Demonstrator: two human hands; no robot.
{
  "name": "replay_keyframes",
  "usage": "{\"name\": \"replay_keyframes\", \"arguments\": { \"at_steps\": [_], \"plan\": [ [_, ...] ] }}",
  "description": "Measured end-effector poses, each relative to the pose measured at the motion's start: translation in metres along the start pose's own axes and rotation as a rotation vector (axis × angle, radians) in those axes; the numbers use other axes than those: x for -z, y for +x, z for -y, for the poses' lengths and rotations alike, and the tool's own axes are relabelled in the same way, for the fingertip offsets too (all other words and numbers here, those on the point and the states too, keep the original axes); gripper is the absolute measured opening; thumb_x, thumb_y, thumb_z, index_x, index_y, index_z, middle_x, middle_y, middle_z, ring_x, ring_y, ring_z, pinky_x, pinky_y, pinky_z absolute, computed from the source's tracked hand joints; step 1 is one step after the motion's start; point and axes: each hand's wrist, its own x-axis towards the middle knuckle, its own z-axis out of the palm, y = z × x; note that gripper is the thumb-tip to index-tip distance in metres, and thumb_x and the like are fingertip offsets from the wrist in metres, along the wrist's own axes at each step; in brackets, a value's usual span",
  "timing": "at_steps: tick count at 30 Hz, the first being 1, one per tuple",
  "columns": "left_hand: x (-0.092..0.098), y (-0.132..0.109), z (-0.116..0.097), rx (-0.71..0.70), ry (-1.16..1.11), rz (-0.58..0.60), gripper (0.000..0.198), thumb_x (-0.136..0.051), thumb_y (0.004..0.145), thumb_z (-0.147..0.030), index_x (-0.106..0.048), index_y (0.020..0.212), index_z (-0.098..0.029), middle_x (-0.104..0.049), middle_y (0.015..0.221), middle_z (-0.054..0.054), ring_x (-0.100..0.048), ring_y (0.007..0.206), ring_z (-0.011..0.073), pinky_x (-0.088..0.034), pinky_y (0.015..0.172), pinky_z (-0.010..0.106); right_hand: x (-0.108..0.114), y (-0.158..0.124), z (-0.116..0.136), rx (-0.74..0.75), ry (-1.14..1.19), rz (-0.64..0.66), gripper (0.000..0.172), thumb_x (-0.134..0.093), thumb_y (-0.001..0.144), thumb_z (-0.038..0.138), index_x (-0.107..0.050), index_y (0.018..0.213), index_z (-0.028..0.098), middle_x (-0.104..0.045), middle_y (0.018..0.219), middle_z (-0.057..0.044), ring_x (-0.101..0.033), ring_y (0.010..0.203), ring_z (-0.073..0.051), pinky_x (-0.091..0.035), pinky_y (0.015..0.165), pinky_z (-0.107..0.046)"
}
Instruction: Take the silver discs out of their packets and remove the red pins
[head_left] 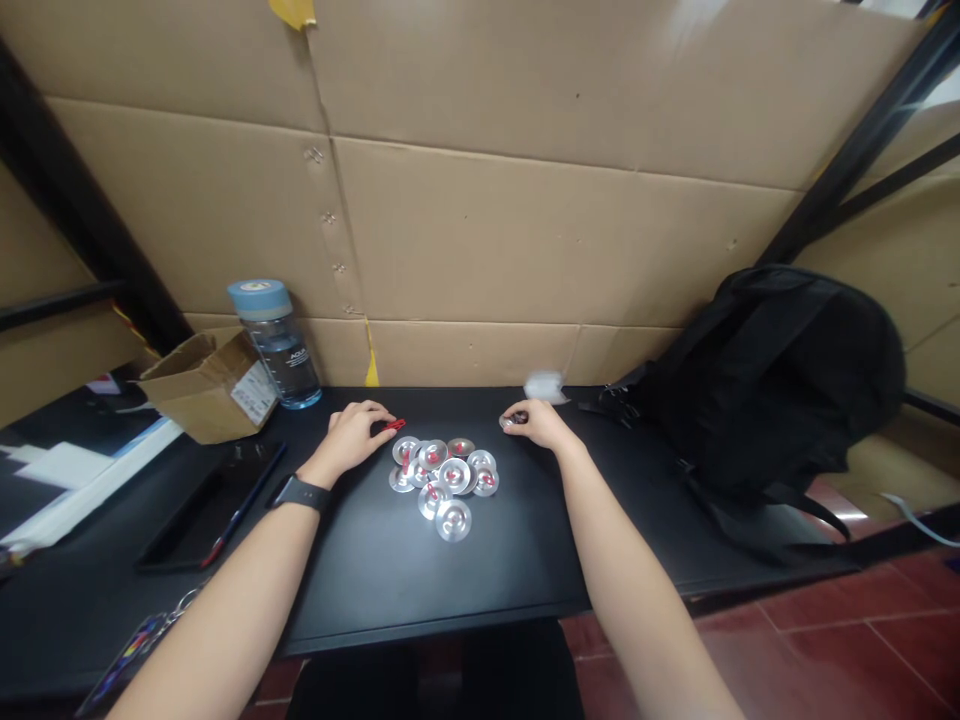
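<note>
- Ten or so silver discs lie in a loose, overlapping cluster on the black table, between the two hands; most carry a small red part at the centre
- Left hand rests palm down just left of the cluster, fingers loosely curled, with the fingertips at a small red piece; whether they pinch it or only touch it cannot be told
- Right hand sits just right of the cluster, fingers drawn together on a small dark piece at their tips. It looks pinched, though the piece is too small to make out
- Risk one: the discs overlap, so a nudge from either wrist could slide one off another and scatter the cluster. The nearest disc lies well forward of the rest and could skid towards the table's front edge
- Risk two: both small pieces are held only at the fingertips, if at all. A slack grip would drop them, and the dark one would be hard to find again on the black top
- Risk three — a wide sweep of the left arm could reach the water bottle or the open cardboard box, both upright at the back left
- Black backpack slumps on the right, its straps trailing onto the table near the right forearm — a loose piece rolling that way could vanish under them
</note>
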Motion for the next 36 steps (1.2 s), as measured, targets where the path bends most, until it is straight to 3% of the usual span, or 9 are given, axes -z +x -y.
{"name": "replay_keyframes", "arguments": {
  "at_steps": [4,8,12,15,22,27,30,36],
  "plan": [
    [-0.001,0.0,-0.002,0.001,-0.006,0.005,0.028,-0.06,0.094,-0.049,-0.079,0.105,-0.032,-0.072,0.12,0.005,-0.06,0.111,0.0297,-0.039,0.092,0.042,-0.002,0.001,0.01,0.066,0.004,-0.005,0.014,-0.08,0.076,0.021,-0.083,0.09,0.021,-0.079,0.092,-0.006,-0.071,0.082,-0.021,-0.052,0.082,-0.032],
    [-0.002,0.0,-0.001,-0.008,-0.015,-0.021,0.027,-0.061,0.093,-0.049,-0.08,0.1,-0.032,-0.073,0.116,0.006,-0.06,0.109,0.0292,-0.04,0.092,0.042,-0.008,0.0,0.042,0.246,0.004,-0.03,0.022,-0.079,0.081,0.02,-0.082,0.102,0.025,-0.074,0.117,-0.009,-0.067,0.108,-0.024,-0.046,0.102,-0.04],
    [0.0,0.0,-0.003,-0.014,-0.025,-0.025,0.028,-0.061,0.093,-0.05,-0.08,0.1,-0.032,-0.073,0.115,0.006,-0.06,0.108,0.0291,-0.041,0.094,0.043,-0.028,-0.009,0.087,0.474,0.094,0.155,0.028,-0.079,0.085,0.031,-0.078,0.113,0.032,-0.073,0.121,-0.004,-0.065,0.113,-0.023,-0.045,0.101,-0.039],
    [0.002,-0.001,-0.007,-0.004,-0.03,-0.045,0.028,-0.061,0.093,-0.049,-0.08,0.103,-0.031,-0.072,0.118,0.006,-0.06,0.109,0.0294,-0.041,0.095,0.044,-0.043,-0.015,0.106,0.48,0.046,0.194,0.028,-0.082,0.082,0.034,-0.078,0.11,0.033,-0.074,0.12,-0.002,-0.064,0.113,-0.025,-0.043,0.101,-0.041],
    [0.01,0.0,-0.026,-0.052,-0.162,-0.096,0.023,-0.06,0.094,-0.043,-0.078,0.099,-0.029,-0.072,0.116,0.004,-0.062,0.108,0.0257,-0.044,0.099,0.043,-0.05,-0.015,0.106,0.457,0.044,0.176,0.023,-0.083,0.081,0.027,-0.079,0.104,0.03,-0.076,0.113,-0.003,-0.066,0.108,-0.023,-0.044,0.098,-0.036],
    [0.018,-0.002,-0.045,-0.248,-0.26,-0.027,0.017,-0.067,0.091,-0.039,-0.08,0.085,-0.03,-0.072,0.111,0.003,-0.063,0.106,0.0234,-0.047,0.098,0.039,-0.052,-0.013,0.107,0.456,0.075,0.151,0.021,-0.083,0.08,0.024,-0.08,0.1,0.03,-0.077,0.109,-0.002,-0.069,0.104,-0.022,-0.047,0.098,-0.035],
    [0.019,-0.004,-0.054,-0.323,-0.276,0.032,0.012,-0.069,0.09,-0.037,-0.081,0.089,-0.032,-0.071,0.114,0.002,-0.062,0.11,0.0237,-0.046,0.1,0.039,-0.053,-0.011,0.109,0.457,0.144,0.119,0.017,-0.08,0.084,0.023,-0.081,0.099,0.031,-0.077,0.11,-0.002,-0.07,0.105,-0.021,-0.049,0.099,-0.034],
    [0.016,-0.005,-0.059,-0.335,-0.263,0.052,0.014,-0.068,0.094,-0.038,-0.079,0.101,-0.035,-0.068,0.119,0.002,-0.059,0.116,0.0246,-0.042,0.103,0.041,-0.053,-0.011,0.111,0.455,0.314,0.027,0.011,-0.077,0.089,0.029,-0.082,0.099,0.031,-0.078,0.108,-0.002,-0.072,0.104,-0.02,-0.052,0.097,-0.033]
  ]
}}
